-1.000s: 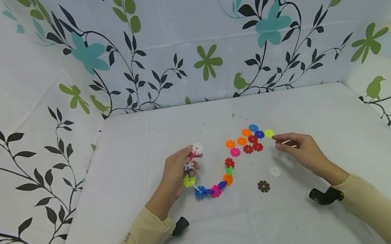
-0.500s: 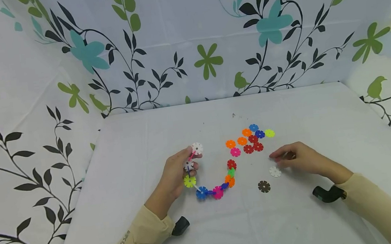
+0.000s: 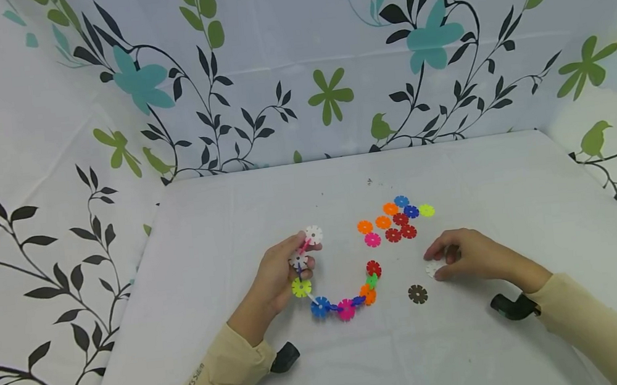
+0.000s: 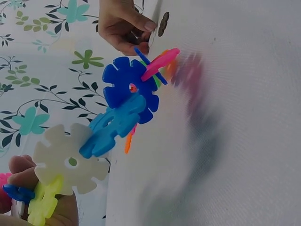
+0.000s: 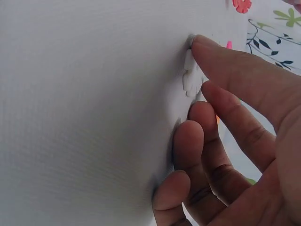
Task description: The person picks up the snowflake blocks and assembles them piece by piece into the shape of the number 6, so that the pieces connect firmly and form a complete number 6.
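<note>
My left hand [image 3: 275,274] holds one end of a chain of interlocking plastic snowflake discs, gripping it near a white disc [image 3: 314,235] at the top. From the fingers the chain curves down past a yellow disc [image 3: 301,288], a blue disc [image 3: 320,307] and a pink disc [image 3: 346,309]. It rises again to a red disc [image 3: 373,268] at its far end. On the table, my right hand [image 3: 473,255] pinches a loose white snowflake disc [image 5: 188,77] by its edges between thumb and fingertips. Part of that disc is hidden by the fingers in the head view.
A brown snowflake disc [image 3: 417,294] lies just in front of the right hand. Farther back is a group of loose discs, among them an orange disc [image 3: 364,227], a dark blue disc [image 3: 411,212] and a yellow-green disc [image 3: 426,210]. A white cloth [image 3: 222,225] covers the table.
My right hand has come from beside the yellow-green disc toward me and down to the white disc, taking hold of it. The chain's red end has swung slightly to the right and nearer.
</note>
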A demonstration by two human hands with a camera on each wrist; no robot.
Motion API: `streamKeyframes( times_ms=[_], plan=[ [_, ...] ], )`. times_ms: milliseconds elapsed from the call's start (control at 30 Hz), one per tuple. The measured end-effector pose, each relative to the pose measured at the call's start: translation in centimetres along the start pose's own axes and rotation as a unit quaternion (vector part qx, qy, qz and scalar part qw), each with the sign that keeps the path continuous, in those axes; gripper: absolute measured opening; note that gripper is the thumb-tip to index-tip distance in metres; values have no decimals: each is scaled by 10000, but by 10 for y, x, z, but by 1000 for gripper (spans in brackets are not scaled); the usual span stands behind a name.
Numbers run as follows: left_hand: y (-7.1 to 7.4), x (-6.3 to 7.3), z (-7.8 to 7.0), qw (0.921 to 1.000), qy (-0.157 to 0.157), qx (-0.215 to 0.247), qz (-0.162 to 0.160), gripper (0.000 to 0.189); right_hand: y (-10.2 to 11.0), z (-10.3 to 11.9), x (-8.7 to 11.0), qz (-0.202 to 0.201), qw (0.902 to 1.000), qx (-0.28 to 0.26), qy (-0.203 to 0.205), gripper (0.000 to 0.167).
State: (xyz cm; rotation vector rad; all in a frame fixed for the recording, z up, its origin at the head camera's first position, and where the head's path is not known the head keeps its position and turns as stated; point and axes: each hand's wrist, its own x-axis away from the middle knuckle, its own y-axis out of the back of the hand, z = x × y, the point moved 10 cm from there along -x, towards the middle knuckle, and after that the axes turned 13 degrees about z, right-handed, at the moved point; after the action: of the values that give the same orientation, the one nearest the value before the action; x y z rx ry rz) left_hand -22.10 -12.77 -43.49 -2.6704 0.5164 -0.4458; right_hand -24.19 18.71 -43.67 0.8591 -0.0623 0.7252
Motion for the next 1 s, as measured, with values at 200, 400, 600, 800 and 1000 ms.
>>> streamKeyframes(
  times_ms=[200,400,600,800,1000],
  plan=[
    [0,1,3,9999,112,74,-3,36,-2,2,-1,130,9998,115,-80,27],
    [-2,1,3,9999,113,15,106,35,-3,6,-3,191,9996,222,4,24],
    [-3,2,3,9999,126,-26,111,35,-3,13,-6,123,9996,199,134,18],
    [-4,3,3,9999,119,2,117,33,-4,26,-13,158,9991,-48,391,22],
    [-7,2,2,9998,3,57,192,31,-4,44,-22,160,9979,-273,559,21]
  ],
)
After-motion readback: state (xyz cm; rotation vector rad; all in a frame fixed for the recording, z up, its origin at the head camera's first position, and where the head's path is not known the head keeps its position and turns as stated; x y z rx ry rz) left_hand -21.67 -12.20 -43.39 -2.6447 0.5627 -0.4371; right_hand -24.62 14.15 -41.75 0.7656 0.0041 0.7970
